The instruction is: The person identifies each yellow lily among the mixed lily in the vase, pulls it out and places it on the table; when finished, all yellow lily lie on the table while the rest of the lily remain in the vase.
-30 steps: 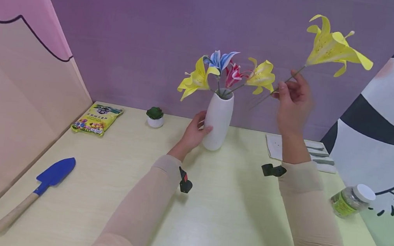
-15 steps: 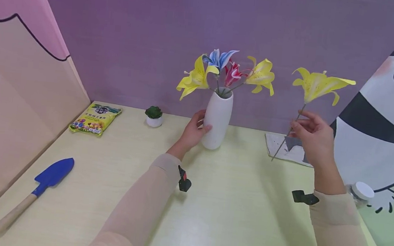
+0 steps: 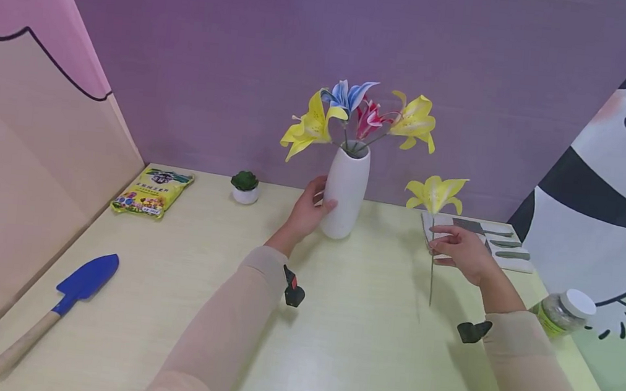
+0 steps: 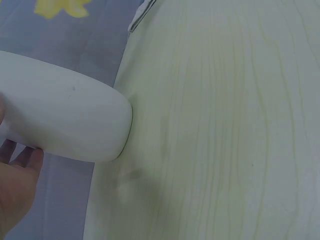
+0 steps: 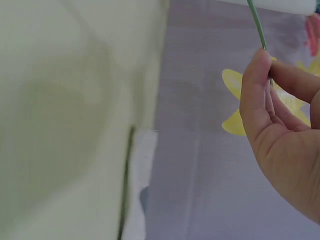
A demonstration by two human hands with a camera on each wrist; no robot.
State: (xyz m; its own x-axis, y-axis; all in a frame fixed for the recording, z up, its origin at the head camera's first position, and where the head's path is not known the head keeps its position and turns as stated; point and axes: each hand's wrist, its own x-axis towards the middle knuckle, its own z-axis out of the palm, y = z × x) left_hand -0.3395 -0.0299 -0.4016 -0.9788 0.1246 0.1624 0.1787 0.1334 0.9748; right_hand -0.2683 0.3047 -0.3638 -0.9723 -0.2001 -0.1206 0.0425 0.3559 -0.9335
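- Right hand [image 3: 461, 252]: pinching yellow lily [image 3: 436, 197] by stem, bloom up, right of white vase [image 3: 345, 192].
- Left hand [image 3: 308, 210]: curled round vase's left side; vase upright, far centre, four blooms [image 3: 372, 119] in it.
- Cloth [image 3: 514, 263]: far right.

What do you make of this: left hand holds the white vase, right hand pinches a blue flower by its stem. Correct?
One error: the colour. The right hand pinches a yellow flower by its stem, as the head view shows; the blue flower is in the white vase. The left hand does hold that vase.
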